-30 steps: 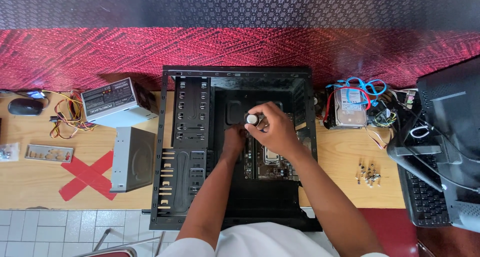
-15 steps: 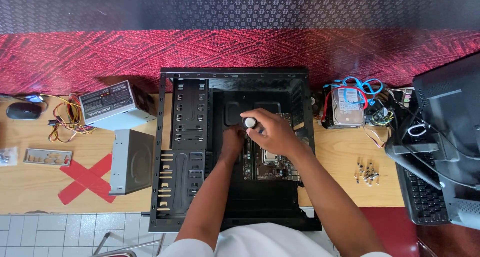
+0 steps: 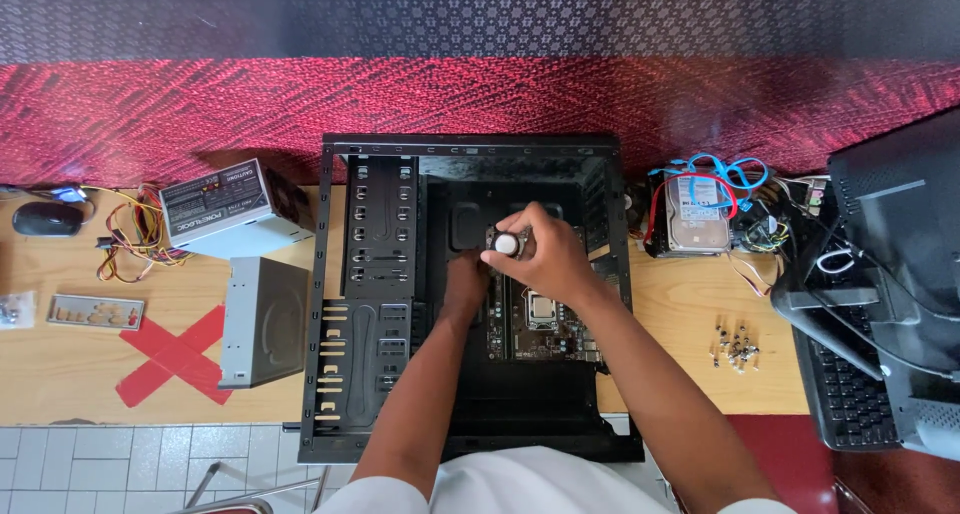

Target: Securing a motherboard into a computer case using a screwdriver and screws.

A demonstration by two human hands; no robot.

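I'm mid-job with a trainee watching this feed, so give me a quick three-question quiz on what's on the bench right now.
1. True or false: both hands are inside the open black computer case.
2. Which lies on the bench just left of the case? A) a grey drive B) a keyboard C) a hard disk with red and blue cables
3. What does the right hand grip over the motherboard?

Key
1. True: the left hand rests by the board's left edge, the right above it.
2. A. The keyboard and the hard disk sit to the right.
3. A tool with a round pale cap, seen end-on, likely a screwdriver.
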